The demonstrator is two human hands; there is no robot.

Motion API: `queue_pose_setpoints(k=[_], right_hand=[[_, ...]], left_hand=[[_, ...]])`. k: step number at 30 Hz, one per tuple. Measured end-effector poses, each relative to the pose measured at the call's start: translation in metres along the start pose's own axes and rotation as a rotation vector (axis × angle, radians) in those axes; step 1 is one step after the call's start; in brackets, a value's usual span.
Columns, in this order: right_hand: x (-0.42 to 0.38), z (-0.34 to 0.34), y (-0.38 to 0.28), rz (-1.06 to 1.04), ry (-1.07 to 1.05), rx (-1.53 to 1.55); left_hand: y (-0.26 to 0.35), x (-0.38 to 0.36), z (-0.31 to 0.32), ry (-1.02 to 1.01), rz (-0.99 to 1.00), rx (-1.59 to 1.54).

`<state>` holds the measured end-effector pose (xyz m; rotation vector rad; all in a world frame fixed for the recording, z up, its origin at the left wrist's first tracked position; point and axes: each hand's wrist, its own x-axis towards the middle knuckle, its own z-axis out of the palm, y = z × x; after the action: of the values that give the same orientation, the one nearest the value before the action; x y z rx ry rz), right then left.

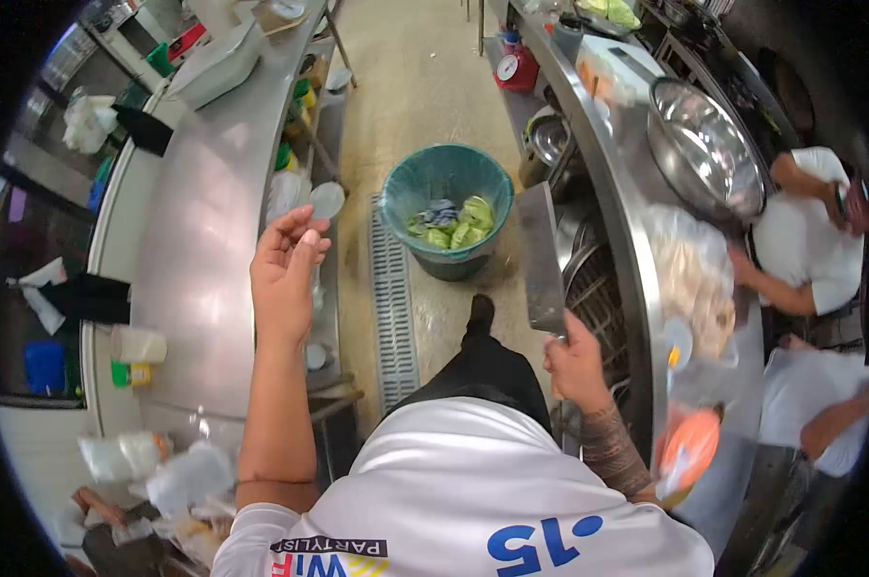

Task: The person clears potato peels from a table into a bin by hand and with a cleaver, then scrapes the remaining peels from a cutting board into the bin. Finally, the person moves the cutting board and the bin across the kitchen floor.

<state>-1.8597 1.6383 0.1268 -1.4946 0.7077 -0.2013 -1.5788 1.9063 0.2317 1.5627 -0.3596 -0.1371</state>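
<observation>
Kitchen aisle, seen from above: cleaver in right hand, left hand raised.

Right hand (576,358) closed around the handle of a cleaver (541,258), blade pointing away, right of the green bin (446,208). Left hand (285,274) lifted beside the left counter (199,231), fingers loosely curled, possibly pinching a small pale lid (326,200); blurred. A metal bowl (706,144) sits far right.

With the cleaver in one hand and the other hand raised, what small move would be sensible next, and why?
Probably lower the cleaver blade toward the right counter and keep it near the body. The right hand holds it upright in a narrow aisle, with a green bin just ahead on the floor and other people close along that counter. The left hand is raised open over the left counter, holding nothing.
</observation>
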Motion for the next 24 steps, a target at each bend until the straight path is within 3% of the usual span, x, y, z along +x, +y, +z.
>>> queue_pose_setpoints(k=[5,9,14,18,24], right_hand=[[0.205,-0.004,-0.081,0.037,-0.098,-0.038],[0.328,0.009,-0.152,-0.026,-0.121,-0.068],[0.456,0.027,-0.214,-0.134,-0.139,-0.113],[0.567,0.047,-0.246,-0.141,-0.135,-0.155],[0.756,0.080,-0.270,-0.141,-0.141,-0.199]], left_hand=[[-0.019,0.158,0.067,-0.090,-0.041,0.035],[-0.035,0.238,0.053,0.065,-0.128,0.113],[-0.114,0.317,0.011,0.216,-0.216,0.111],[-0.165,0.414,0.028,0.258,-0.400,0.058],[-0.197,0.649,0.055,0.100,-0.294,0.113]])
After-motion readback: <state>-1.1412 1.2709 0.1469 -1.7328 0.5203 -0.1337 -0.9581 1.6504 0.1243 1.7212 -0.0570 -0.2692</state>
